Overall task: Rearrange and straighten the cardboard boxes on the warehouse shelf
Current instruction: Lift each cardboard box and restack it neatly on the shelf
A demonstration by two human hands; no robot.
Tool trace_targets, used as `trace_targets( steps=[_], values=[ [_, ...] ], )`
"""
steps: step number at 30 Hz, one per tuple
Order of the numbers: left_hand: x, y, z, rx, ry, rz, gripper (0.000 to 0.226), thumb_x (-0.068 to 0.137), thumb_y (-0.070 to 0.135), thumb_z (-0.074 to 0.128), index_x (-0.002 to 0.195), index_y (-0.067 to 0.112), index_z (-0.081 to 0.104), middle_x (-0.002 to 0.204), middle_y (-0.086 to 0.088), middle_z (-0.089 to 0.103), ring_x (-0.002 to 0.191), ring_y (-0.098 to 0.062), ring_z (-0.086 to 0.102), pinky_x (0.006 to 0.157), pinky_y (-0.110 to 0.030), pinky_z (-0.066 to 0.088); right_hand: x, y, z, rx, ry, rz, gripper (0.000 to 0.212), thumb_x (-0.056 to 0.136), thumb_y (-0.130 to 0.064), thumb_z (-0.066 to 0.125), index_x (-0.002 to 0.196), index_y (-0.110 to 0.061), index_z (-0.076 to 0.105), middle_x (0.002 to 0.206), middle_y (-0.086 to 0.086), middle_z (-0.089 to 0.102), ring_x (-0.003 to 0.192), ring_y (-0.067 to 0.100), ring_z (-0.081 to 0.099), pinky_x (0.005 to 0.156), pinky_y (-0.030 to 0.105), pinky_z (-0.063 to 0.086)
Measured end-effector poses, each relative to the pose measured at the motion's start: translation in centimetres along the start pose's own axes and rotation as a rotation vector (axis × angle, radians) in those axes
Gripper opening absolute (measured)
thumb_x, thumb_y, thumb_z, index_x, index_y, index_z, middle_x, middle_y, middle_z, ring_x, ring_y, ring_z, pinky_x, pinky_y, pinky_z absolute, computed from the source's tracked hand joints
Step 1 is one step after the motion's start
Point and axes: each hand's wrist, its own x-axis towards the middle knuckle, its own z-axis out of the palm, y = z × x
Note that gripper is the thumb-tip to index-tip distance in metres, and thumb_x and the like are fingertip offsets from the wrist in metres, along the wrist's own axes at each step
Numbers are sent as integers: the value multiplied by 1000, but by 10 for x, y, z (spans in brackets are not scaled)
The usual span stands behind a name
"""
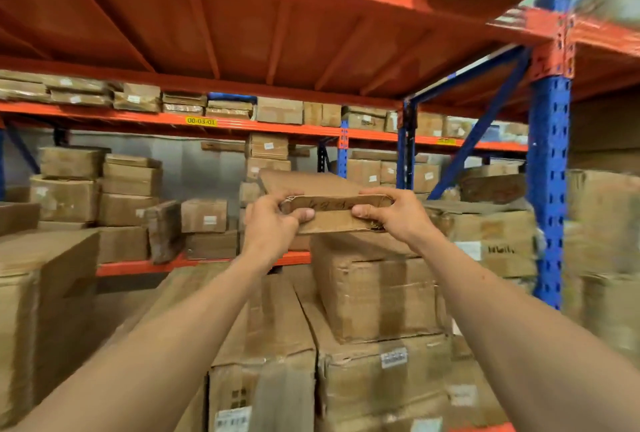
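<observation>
A flat, long cardboard box (332, 215) with handwriting on its near end lies on top of a taller taped box (374, 296) in the middle of the shelf. My left hand (273, 224) grips the flat box's near left corner, thumb on its front face. My right hand (391, 213) grips the near right corner the same way. Both arms reach forward at about chest height. The far end of the flat box points away from me.
Large boxes (270, 345) fill the shelf below my arms, and more boxes (491, 241) stand stacked to the right. A blue upright post (549, 189) rises on the right. An orange shelf deck (242, 26) hangs overhead. Another rack of boxes (131, 189) stands across the aisle.
</observation>
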Motion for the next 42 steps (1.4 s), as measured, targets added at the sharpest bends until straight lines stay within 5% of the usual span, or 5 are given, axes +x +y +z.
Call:
trace_targets(
  steps=[13, 18, 30, 36, 42],
  values=[
    [-38, 30, 119, 270, -225, -57, 60, 88, 48, 72, 143, 34, 52, 132, -5, 66, 125, -24, 56, 108, -51, 41, -28, 72, -98, -326, 71, 67, 56, 59, -60, 83, 111, -42, 71, 107, -7, 67, 109, 17, 57, 85, 35, 46],
    [-29, 29, 117, 203, -379, -114, 68, 89, 33, 75, 149, 27, 44, 146, -11, 52, 135, -28, 46, 110, -44, 40, -16, 76, -99, -590, 44, 34, 67, 63, -70, 78, 123, -40, 71, 135, 7, 49, 127, 35, 48, 102, 52, 46],
    [-25, 23, 123, 250, -367, -142, 65, 91, 29, 73, 148, 29, 42, 147, -14, 49, 138, -36, 42, 115, -54, 36, -22, 74, -88, -566, 37, 58, 65, 73, -58, 81, 133, -36, 65, 139, 12, 37, 136, 38, 31, 110, 57, 34],
    [-48, 3, 88, 139, -420, -124, 96, 89, 33, 75, 157, 48, 8, 158, -7, 41, 143, -28, 39, 117, -57, 33, -30, 69, -84, -740, 47, 12, 69, 85, -64, 64, 146, -35, 50, 158, 20, 23, 144, 41, 19, 115, 55, 24],
    [-74, -53, -6, 140, -101, -154, 114, 81, 59, 75, 160, 39, -5, 166, 7, 24, 151, -15, 23, 115, -33, 25, -37, 19, -15, -602, 171, -325, 69, 74, -58, 55, 130, -20, 62, 139, 22, 47, 130, 37, 38, 109, 53, 31]
  ],
)
